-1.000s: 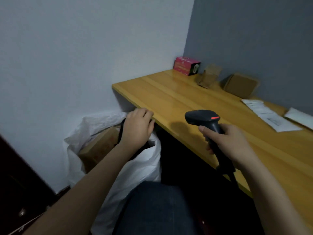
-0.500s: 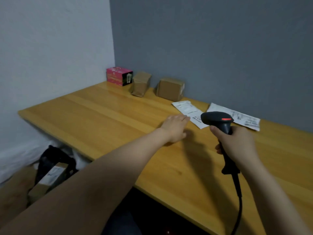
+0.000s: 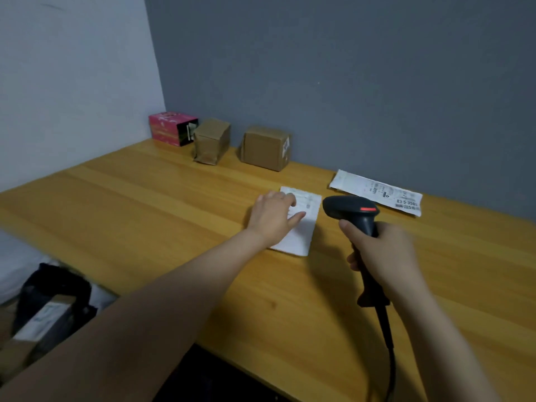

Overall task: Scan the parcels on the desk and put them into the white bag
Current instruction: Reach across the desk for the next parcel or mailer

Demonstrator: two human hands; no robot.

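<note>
- Desk (image 3: 145, 216): smooth yellow wood planks, lengthwise grain, straight near edge.
- Flat white parcels, count two: one (image 3: 303, 227) at centre, thin, rectangular, printed label on the far end; one (image 3: 377, 192) far right, long, narrow, black print.
- Brown cardboard boxes, count two: left box (image 3: 210, 140) taped and creased; right box (image 3: 265, 147) squarer, white label on its right side. Both far, against the grey wall.
- Pink box (image 3: 171, 129), count one, glossy, in the far left corner.
- Left hand (image 3: 272, 217): laid flat, fingers spread, pressing on the centre parcel.
- Right hand (image 3: 383, 250): clenched around the handle of the black plastic scanner (image 3: 351, 208); red strip on its head, cable hanging below.
- White bag (image 3: 101, 297): near left, below the desk edge, crinkled plastic, mostly hidden.
</note>
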